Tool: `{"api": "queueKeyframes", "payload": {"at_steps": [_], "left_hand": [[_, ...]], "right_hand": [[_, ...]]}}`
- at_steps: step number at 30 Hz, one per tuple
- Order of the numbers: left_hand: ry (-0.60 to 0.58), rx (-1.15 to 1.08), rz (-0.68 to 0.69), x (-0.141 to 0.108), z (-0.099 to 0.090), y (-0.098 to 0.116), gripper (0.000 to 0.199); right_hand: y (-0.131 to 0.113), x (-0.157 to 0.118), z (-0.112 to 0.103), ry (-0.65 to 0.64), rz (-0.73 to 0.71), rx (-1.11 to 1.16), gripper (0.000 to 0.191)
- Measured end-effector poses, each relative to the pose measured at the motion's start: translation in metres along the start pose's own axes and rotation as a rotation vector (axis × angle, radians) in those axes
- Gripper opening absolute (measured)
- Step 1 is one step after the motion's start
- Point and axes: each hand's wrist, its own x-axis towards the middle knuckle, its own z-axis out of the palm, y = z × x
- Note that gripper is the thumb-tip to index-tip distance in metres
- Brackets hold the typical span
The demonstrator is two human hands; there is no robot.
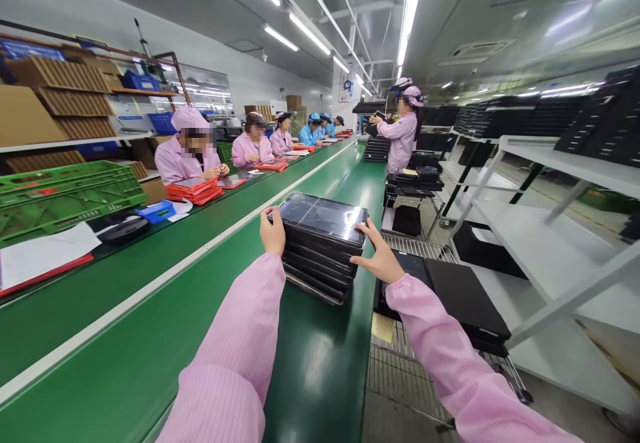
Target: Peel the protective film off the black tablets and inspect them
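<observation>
A stack of black trays (317,256) stands on the green conveyor belt (320,370) in front of me. Two glossy dark panels (320,214), side by side, lie in its top tray. My left hand (273,232) grips the stack's left side near the upper edge, fingers curled round the far corner. On the right side my right hand (379,256) holds the stack, its thumb against the lower trays and its fingers at the top edge. Whether the stack's base touches the belt everywhere, I cannot tell.
Right of the belt, a wire cart (400,363) carries black trays (465,296), beside a white rack (560,230). Further along, a person (403,133) handles black trays. Across the belt, several seated people work near red folders (195,191). A green crate (70,193) stands left.
</observation>
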Motion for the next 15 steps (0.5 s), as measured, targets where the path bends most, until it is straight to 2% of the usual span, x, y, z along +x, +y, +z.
{"api": "queueKeyframes", "payload": {"at_steps": [4, 9, 12, 15], "left_hand": [[0.123, 0.020, -0.033, 0.010, 0.011, -0.002, 0.033], [0.152, 0.032, -0.036, 0.019, 0.014, 0.000, 0.036], [0.167, 0.020, -0.019, 0.017, 0.015, -0.003, 0.037], [0.216, -0.004, -0.010, 0.015, 0.017, -0.008, 0.039]], "right_hand": [[0.004, -0.006, 0.014, 0.030, -0.005, 0.047, 0.088], [0.014, -0.007, 0.021, 0.065, 0.010, 0.165, 0.090], [0.026, 0.006, 0.018, 0.154, 0.076, 0.253, 0.089], [0.037, 0.033, 0.018, 0.239, 0.168, 0.302, 0.079]]}}
